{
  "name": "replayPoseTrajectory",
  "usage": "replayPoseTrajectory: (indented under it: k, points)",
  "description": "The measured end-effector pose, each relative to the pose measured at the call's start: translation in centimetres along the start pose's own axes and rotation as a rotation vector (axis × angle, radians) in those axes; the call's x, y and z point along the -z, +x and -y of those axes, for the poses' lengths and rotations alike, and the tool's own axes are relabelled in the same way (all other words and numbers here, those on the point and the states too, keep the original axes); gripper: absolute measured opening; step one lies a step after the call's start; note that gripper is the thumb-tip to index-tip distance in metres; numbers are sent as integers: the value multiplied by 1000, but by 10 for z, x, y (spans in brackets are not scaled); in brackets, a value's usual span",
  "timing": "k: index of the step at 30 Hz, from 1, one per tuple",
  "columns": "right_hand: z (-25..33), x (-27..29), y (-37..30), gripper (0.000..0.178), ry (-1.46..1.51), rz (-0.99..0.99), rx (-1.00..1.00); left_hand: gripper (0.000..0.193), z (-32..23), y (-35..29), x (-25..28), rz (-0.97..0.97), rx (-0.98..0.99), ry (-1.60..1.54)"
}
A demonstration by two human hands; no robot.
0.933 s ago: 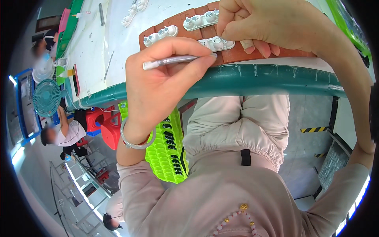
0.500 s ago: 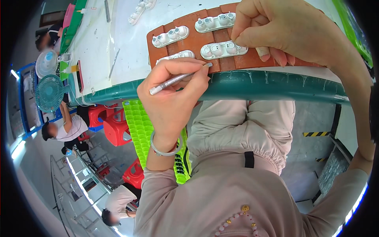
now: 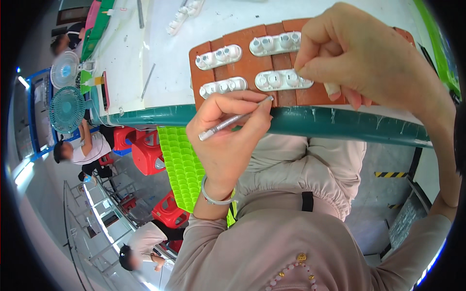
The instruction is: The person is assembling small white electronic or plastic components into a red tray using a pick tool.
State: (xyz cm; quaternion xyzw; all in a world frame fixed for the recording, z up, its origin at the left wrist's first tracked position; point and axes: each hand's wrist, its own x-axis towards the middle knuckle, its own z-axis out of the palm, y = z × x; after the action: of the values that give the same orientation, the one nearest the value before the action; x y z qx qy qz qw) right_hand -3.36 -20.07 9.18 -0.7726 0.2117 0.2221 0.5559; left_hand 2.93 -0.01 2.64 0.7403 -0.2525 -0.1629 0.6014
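Observation:
My left hand (image 3: 227, 138) grips a slim silver tool (image 3: 224, 125), pen-shaped with a ribbed shaft, its tip pointing away from me near the board's front edge. My right hand (image 3: 371, 65) has thumb and forefinger pinched together at the right end of a white oval plastic piece (image 3: 277, 81) with round raised cups. Whether anything small sits in that pinch is hidden. Under the pieces lies a brown-orange ridged board (image 3: 252, 63). Other such white pieces rest on it: one at back left (image 3: 219, 56), one at back middle (image 3: 274, 44), and one at front left (image 3: 224, 87), beside my left fingers.
The white tabletop (image 3: 167, 63) has a green padded front edge (image 3: 310, 120). Loose white pieces (image 3: 184, 17) and a thin metal rod (image 3: 148, 81) lie left of the board. Fans (image 3: 67, 109), red stools (image 3: 147, 153) and other people are off to the left.
The whole scene sits slightly lower and further right in the picture, so more of the front-left white piece shows. Both hands keep much the same grip and place over the board.

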Motion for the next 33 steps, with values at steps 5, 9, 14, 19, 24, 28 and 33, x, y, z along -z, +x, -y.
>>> replayPoseTrajectory:
  k: [5,9,14,19,24,28,33]
  points:
    - [-23,-6,6,11,-20,-180,213,18,-6,-1,-3,-28,70,-11]
    - [-22,-3,4,10,-23,-150,277,18,-7,0,-3,-30,99,17]
    - [-17,-2,5,10,-16,-126,289,17,-11,-2,-3,-50,168,8]
    - [-24,-3,11,9,-73,-103,236,18,-13,-2,1,-6,142,40]
    - [-19,-7,12,7,-68,-131,312,27,-43,23,17,104,-49,30]
    - [-17,-6,10,7,-89,-162,217,34,-56,54,11,303,91,97]
    - [-19,-9,8,10,-80,-205,210,41,-54,76,4,540,49,228]
